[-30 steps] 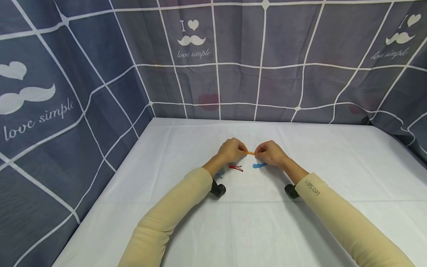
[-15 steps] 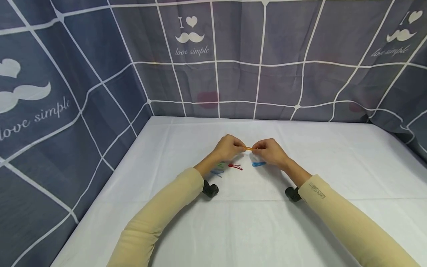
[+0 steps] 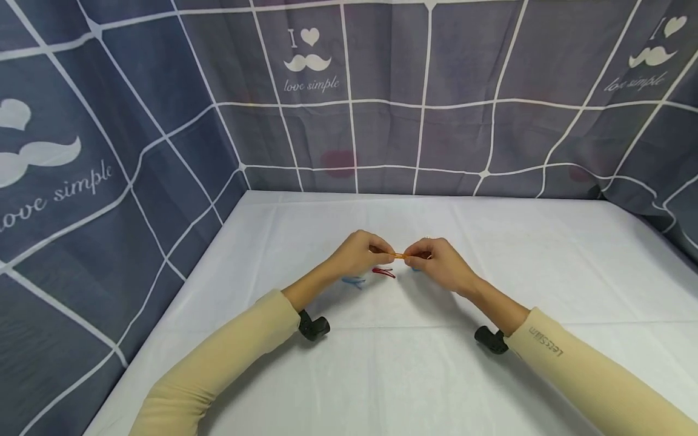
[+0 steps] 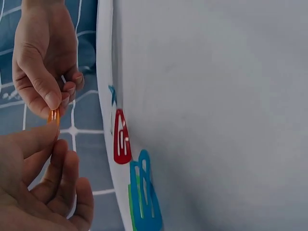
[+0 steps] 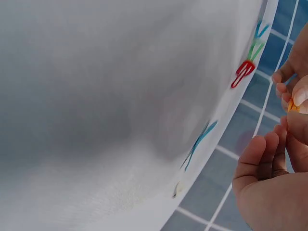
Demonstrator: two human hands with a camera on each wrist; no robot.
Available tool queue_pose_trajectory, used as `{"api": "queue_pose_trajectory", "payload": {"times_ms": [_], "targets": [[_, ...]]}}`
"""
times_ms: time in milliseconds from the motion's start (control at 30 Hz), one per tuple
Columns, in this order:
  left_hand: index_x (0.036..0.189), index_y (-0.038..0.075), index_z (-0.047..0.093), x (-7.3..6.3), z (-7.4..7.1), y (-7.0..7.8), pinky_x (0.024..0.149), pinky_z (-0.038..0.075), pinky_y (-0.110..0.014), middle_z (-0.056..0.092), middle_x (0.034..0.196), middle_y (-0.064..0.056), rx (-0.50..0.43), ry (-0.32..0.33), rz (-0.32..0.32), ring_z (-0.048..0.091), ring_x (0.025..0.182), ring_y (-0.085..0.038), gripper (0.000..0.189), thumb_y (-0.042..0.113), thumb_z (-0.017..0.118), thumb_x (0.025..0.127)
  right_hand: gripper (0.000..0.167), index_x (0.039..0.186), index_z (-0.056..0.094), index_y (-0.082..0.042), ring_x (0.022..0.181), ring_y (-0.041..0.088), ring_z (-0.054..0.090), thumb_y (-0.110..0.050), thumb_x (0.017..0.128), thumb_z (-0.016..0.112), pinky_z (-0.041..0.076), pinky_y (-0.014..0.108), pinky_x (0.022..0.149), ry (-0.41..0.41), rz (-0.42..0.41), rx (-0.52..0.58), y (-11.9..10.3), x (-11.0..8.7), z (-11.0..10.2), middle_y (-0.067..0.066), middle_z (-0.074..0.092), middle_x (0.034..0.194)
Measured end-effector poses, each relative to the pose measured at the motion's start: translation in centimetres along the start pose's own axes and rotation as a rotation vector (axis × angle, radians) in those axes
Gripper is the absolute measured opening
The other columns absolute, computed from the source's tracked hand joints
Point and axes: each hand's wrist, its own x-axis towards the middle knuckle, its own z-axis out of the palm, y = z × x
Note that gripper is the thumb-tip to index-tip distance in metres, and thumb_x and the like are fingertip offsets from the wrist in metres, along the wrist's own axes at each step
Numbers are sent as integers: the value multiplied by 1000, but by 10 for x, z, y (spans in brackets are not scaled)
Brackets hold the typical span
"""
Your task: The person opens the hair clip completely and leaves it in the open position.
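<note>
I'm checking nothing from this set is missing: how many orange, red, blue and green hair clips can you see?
Orange clip: 1
Red clip: 1
Blue clips: 2
Green clip: 1
Total: 5, leaving out a small unclear item

“I”, “love simple” (repeated) on gridded cloth (image 3: 387,136), “LetsSlim” on right sleeve (image 3: 594,378)

Curtained-off tabletop nook, rm type unclear: flat white cloth-covered tbl (image 3: 414,375) w/ grey-blue, white-gridded fabric curtain (image 3: 458,66) behind & both sides of tbl.
</note>
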Motion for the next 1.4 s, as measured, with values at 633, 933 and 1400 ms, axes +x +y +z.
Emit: {"api": "queue_pose_trajectory", "payload": {"times_ms": [633,933,1400], "targets": [[95,6,78,-60,10,3,72,49,-27,73,104,2,-74,23,151,64,96,-6,8,8,73,89,11,99,77,-9,80,18,59,-9,90,71,49,29,73,-98,-203,21,-14,-42,14,-3,66,87],[97,10,79,-61,14,3,74,50,-30,72,110,-7,-107,26,153,65,105,-9,10,11,72,90,12,102,76,-6,77,18,58,-7,93,67,49,29,70,-83,-227,34,-9,-43,16,-1,65,86],[95,10,79,-60,15,2,72,50,-29,73,106,0,-91,52,141,65,99,-7,8,13,72,91,13,102,75,-4,80,17,58,-4,93,66,48,29,70,-64,-204,3,-10,-42,19,5,67,92]]}}
